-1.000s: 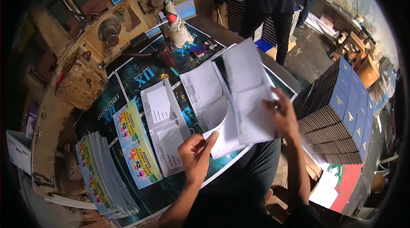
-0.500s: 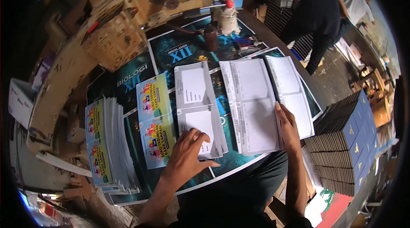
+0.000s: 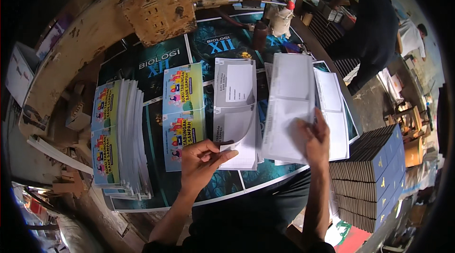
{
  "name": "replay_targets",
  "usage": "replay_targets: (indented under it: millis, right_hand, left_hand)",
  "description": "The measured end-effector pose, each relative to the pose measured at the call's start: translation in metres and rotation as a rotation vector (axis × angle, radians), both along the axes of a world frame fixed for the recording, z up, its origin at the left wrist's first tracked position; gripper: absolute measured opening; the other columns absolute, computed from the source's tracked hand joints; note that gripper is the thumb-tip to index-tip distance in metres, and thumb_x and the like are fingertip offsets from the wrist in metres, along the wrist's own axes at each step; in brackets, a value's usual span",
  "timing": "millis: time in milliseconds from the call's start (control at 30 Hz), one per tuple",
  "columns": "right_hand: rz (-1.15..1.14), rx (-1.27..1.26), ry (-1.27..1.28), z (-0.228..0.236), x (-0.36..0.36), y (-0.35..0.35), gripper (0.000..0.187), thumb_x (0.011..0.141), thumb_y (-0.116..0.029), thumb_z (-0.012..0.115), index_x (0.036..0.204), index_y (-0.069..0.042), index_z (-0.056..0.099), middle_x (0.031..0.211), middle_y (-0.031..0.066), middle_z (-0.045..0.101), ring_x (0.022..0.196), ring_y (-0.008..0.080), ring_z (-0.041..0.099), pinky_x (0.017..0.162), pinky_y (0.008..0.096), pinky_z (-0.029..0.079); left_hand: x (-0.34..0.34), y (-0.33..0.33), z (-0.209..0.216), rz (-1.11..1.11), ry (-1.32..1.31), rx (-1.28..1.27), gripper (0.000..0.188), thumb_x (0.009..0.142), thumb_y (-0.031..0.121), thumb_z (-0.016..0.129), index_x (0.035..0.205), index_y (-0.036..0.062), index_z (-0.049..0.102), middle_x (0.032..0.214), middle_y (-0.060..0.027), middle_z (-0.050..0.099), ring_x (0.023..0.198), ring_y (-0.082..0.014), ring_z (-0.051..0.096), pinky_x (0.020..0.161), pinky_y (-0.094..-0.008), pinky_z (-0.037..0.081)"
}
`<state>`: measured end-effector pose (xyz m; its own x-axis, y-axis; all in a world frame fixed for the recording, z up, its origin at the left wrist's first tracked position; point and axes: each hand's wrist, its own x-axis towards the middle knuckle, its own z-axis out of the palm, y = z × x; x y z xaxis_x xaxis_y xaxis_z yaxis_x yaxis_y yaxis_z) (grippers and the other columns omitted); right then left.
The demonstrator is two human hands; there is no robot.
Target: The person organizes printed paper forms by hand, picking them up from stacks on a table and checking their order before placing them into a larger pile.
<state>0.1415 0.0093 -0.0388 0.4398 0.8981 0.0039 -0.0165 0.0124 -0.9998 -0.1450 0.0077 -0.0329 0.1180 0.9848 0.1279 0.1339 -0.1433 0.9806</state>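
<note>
With its near left corner curled up, the top grey-and-white printed sheet (image 3: 233, 121) bends off the middle stack. My left hand (image 3: 203, 160) pinches that corner between thumb and fingers. To the right, a ruled white sheet (image 3: 290, 87) is raised over its pile and smeared by motion. My right hand (image 3: 316, 140) grips its right edge, thumb over the face; the fingers behind are partly hidden. Farther right lies another stack of white sheets (image 3: 332, 94). Left of the middle stack are blue-and-yellow illustrated covers (image 3: 182, 110). At the far left, more covers (image 3: 105, 151) lie with fanned page sets.
Dark teal printed sheets (image 3: 163, 80) cover the table. A worn machine (image 3: 161, 11) with a red-knobbed lever (image 3: 289, 5) and a dark bottle (image 3: 259, 35) stand beyond. A tall stack of blue-covered books (image 3: 367, 177) stands right. Two people (image 3: 367, 25) are at the back right.
My left hand has taken the grey sheet's corner and curled it up. My right hand has lifted a white sheet and shifted it left. The whole view has also turned slightly.
</note>
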Motion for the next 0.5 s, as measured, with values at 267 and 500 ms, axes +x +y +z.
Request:
replay_targets:
  millis: [267, 500]
  right_hand:
    - [0.357, 0.060, 0.081, -0.044, -0.063, 0.007, 0.067, 0.091, 0.007, 0.053, 0.153, 0.005, 0.028, 0.146, 0.0221, 0.045, 0.132, 0.0266, 0.048, 0.111, 0.0356, 0.038]
    - [0.090, -0.287, 0.081, 0.003, -0.082, 0.014, 0.062, 0.101, -0.032, 0.056, 0.147, 0.006, 0.042, 0.136, 0.0225, 0.053, 0.124, 0.0268, 0.054, 0.103, 0.0361, 0.044]
  left_hand:
    - [-0.016, 0.004, 0.015, -0.318, -0.120, -0.015, 0.027, 0.086, 0.007, 0.078, 0.110, -0.0011, 0.069, 0.121, -0.0129, 0.070, 0.108, -0.0212, 0.069, 0.086, -0.0321, 0.056]
    - [-0.086, -0.001, 0.021, -0.149, 0.711, 0.214, 0.044, 0.075, 0.022, 0.087, 0.108, 0.0024, 0.067, 0.115, -0.0100, 0.061, 0.110, -0.0288, 0.061, 0.097, -0.0417, 0.050]
